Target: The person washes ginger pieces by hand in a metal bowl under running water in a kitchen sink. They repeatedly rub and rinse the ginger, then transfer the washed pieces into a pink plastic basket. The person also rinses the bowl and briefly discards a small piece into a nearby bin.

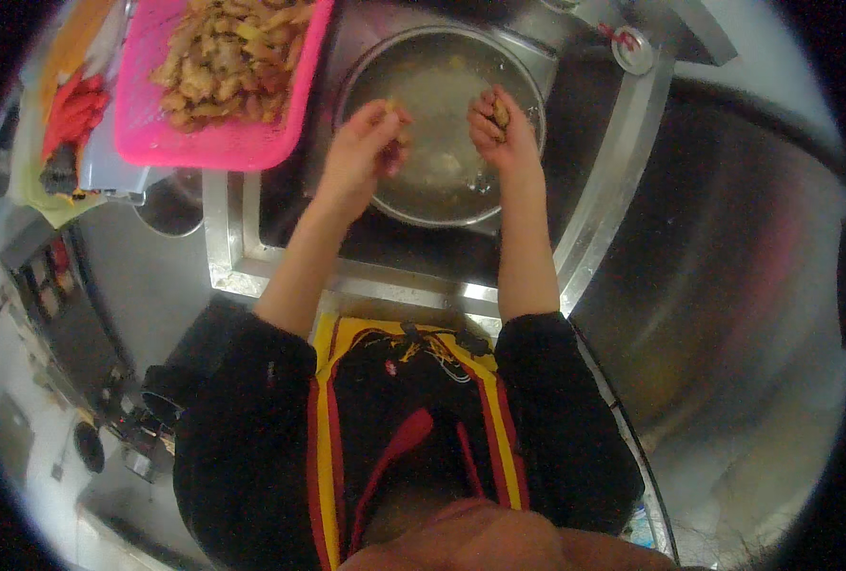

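Note:
Both my hands are over a round metal basin (377,202) of cloudy water. On its left side, my left hand (366,152) is closed, with the fingertips pinched together. A small yellowish bit shows at those fingertips, too blurred to name. At the basin's right side, my right hand (505,143) is curled around a knobbly brown piece of ginger (501,113). The ginger lies against the palm, partly covered by the fingers. Up and to the left, a pink plastic basket (209,152) holds a heap of ginger (232,71).
The basin stands inside a metal-rimmed sink (385,285), whose front edge runs under my forearms. Left of the basket lie red gloves (78,112) and a pale blue plastic container (109,164). A round metal lid or dish (632,52) sits at the sink's far right corner.

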A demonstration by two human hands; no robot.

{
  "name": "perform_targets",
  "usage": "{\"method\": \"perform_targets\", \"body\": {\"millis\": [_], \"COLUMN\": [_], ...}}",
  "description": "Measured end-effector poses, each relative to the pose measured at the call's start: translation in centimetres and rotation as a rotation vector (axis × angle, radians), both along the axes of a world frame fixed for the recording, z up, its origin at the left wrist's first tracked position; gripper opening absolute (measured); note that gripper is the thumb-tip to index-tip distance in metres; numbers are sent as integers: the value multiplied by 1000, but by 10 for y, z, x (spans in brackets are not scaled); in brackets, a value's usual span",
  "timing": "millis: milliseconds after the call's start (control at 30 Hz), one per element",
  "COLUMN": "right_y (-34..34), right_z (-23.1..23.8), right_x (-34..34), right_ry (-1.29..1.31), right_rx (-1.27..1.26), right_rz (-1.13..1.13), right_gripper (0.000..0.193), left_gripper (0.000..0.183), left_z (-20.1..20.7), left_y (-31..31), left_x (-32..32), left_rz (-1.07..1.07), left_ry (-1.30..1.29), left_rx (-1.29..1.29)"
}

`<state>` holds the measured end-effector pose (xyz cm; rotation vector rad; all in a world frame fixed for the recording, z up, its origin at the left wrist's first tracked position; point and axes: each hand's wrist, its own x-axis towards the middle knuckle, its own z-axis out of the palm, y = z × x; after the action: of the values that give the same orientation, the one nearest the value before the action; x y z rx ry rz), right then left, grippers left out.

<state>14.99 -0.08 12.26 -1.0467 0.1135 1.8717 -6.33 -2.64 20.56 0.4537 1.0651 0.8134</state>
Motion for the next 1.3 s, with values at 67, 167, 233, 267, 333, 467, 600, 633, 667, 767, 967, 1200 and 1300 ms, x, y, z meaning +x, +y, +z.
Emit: {"method": "perform_targets", "body": {"millis": [67,167,233,267,333,467,600,633,667,767,967,1200,1300], "right_y": [20,59,87,97,108,136,137,135,134,133,125,118,99], "right_z": [49,111,144,153,164,170,156,151,147,137,155,190,154], "right_x": [-21,-64,-100,-127,-165,-197,-181,-177,-177,-180,-166,-94,-32], "right_ry": [-38,-227,-355,-490,-1098,-545,-348,-362,-375,68,-81,-276,-293], "right_rx": [93,326,594,686,914,1014,636,632,628,627,853,864,707], "right_rz": [69,257,460,524,631,736,758,744,729,802,826,788,619], "right_gripper": [20,20,33,51,59,69,59,55,51,41,44,32,25], "left_gripper": [13,17,23,28,25,42,28,27,27,27,31,18,17], "left_z": [38,76,88,92,89,85,69,64,60,55,82,99,69], "left_y": [9,24,50,61,79,86,78,77,75,74,75,19,-11], "left_x": [-23,-66,-96,-108,-121,-148,-146,-143,-138,-129,-121,-68,-36], "left_rz": [82,235,318,335,313,183,0,33,51,99,126,92,-20], "left_ry": [178,602,815,958,1129,1186,1246,1171,1107,1160,1119,806,688], "left_rx": [229,526,626,611,830,648,756,820,852,958,933,637,718]}}
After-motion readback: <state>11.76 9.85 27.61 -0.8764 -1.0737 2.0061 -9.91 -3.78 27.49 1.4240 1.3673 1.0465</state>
